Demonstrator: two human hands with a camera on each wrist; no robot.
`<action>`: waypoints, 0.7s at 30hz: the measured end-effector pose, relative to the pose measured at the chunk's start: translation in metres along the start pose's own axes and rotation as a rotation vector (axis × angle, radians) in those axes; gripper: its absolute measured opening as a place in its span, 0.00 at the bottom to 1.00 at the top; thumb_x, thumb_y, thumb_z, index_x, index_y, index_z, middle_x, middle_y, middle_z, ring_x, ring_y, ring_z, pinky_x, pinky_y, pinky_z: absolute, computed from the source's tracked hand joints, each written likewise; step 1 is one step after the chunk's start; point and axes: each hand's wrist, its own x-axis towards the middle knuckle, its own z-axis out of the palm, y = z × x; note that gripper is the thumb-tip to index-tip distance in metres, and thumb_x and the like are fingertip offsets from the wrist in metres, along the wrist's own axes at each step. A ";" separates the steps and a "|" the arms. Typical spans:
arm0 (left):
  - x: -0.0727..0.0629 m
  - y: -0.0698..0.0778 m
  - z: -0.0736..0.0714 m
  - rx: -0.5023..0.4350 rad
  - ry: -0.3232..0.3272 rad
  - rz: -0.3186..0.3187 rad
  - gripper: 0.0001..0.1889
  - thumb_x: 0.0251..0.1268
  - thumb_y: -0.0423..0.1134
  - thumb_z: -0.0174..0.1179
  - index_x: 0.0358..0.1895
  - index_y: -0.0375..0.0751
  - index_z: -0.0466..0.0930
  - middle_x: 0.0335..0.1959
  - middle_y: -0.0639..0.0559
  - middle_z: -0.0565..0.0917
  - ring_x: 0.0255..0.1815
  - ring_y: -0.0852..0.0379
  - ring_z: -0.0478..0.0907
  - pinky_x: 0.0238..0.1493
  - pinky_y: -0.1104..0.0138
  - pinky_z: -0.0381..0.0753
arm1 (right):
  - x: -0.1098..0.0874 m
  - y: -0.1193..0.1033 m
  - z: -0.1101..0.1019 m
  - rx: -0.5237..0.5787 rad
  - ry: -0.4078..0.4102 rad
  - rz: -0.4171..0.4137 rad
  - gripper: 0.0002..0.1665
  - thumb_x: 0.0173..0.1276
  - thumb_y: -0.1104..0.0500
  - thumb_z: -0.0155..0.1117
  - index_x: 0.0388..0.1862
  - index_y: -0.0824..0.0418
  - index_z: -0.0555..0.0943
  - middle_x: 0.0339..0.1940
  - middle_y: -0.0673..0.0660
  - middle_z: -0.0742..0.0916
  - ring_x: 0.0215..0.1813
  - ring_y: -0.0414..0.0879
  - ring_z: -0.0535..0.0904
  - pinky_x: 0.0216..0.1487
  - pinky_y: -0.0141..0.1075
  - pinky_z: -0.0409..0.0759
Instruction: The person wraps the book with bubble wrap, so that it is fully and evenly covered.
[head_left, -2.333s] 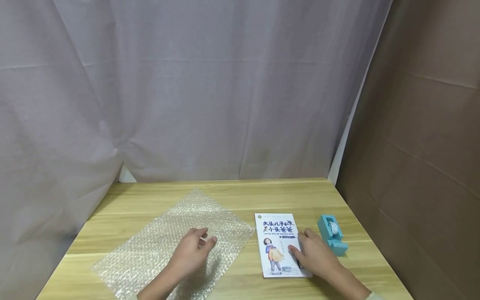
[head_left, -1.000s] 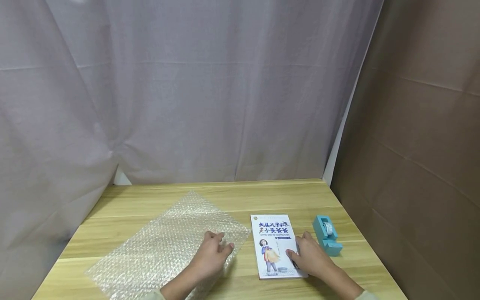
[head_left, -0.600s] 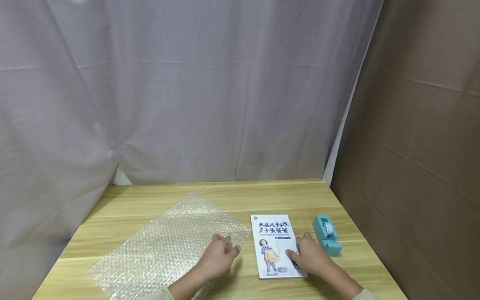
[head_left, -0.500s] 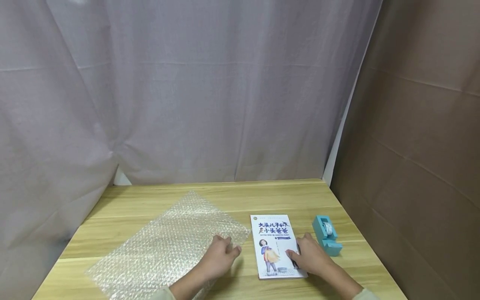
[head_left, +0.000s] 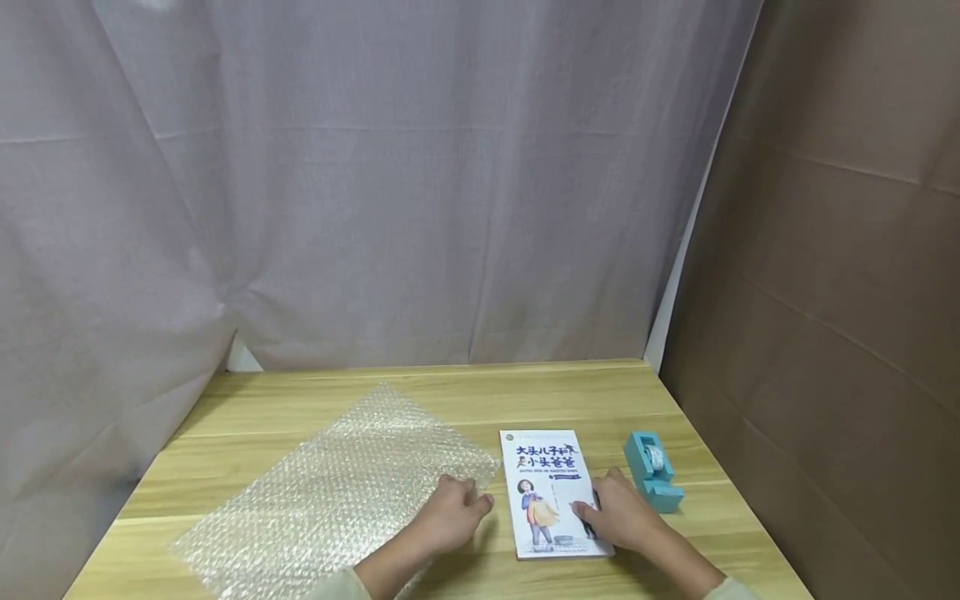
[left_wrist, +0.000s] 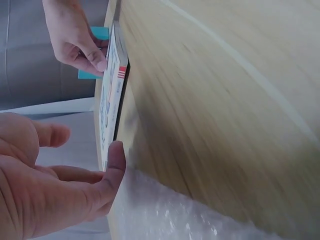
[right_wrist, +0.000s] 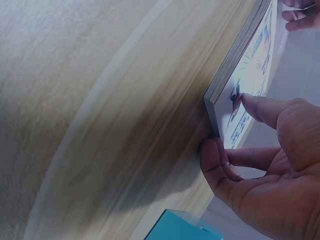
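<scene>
A white book (head_left: 543,462) with an illustrated cover and Chinese lettering lies face up on the wooden table. My right hand (head_left: 626,512) grips its right edge; in the right wrist view, the thumb (right_wrist: 262,107) is on the cover and the fingers curl at the edge. My left hand (head_left: 453,512) hovers left of the book, fingers loosely bent and thumb apart, holding nothing. Below and behind it spreads a clear sheet of bubble wrap (head_left: 315,492). The left wrist view also shows the book's spine side (left_wrist: 117,95), apart from the left thumb.
Just right of the right hand stands a turquoise tape dispenser (head_left: 663,497) with a roll of clear tape. A grey curtain (head_left: 375,208) hangs behind the table (head_left: 570,387), and a brown one (head_left: 840,292) along its right side.
My left hand has moved rightward from over the bubble wrap toward the book's left edge. The right hand keeps its grip on the book, which stays in place.
</scene>
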 end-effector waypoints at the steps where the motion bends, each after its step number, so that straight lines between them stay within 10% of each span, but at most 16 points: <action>1: 0.000 0.001 0.001 -0.019 -0.008 -0.003 0.22 0.83 0.45 0.61 0.39 0.24 0.84 0.72 0.15 0.75 0.51 0.32 0.85 0.43 0.48 0.91 | 0.000 -0.001 0.000 0.001 0.000 0.002 0.25 0.74 0.49 0.78 0.50 0.72 0.89 0.39 0.59 0.80 0.38 0.49 0.73 0.39 0.43 0.79; 4: 0.002 0.002 0.004 -0.085 -0.032 -0.015 0.21 0.83 0.43 0.61 0.26 0.39 0.77 0.55 0.24 0.87 0.25 0.55 0.73 0.23 0.67 0.72 | -0.001 -0.002 0.000 0.004 -0.001 0.001 0.25 0.74 0.49 0.78 0.52 0.72 0.89 0.39 0.58 0.80 0.39 0.49 0.73 0.40 0.43 0.79; 8: 0.004 0.003 0.007 -0.119 -0.048 -0.034 0.21 0.83 0.43 0.61 0.23 0.47 0.72 0.30 0.40 0.87 0.20 0.60 0.70 0.22 0.71 0.68 | -0.002 -0.003 -0.001 0.011 -0.005 0.001 0.26 0.74 0.49 0.78 0.53 0.71 0.89 0.39 0.58 0.80 0.39 0.49 0.73 0.40 0.43 0.79; 21: 0.007 0.007 0.021 -0.137 -0.078 -0.070 0.20 0.83 0.43 0.60 0.25 0.43 0.74 0.24 0.47 0.82 0.23 0.57 0.74 0.24 0.68 0.70 | 0.000 -0.001 -0.002 0.027 -0.026 0.018 0.25 0.74 0.48 0.78 0.53 0.70 0.89 0.39 0.57 0.80 0.41 0.48 0.74 0.42 0.44 0.79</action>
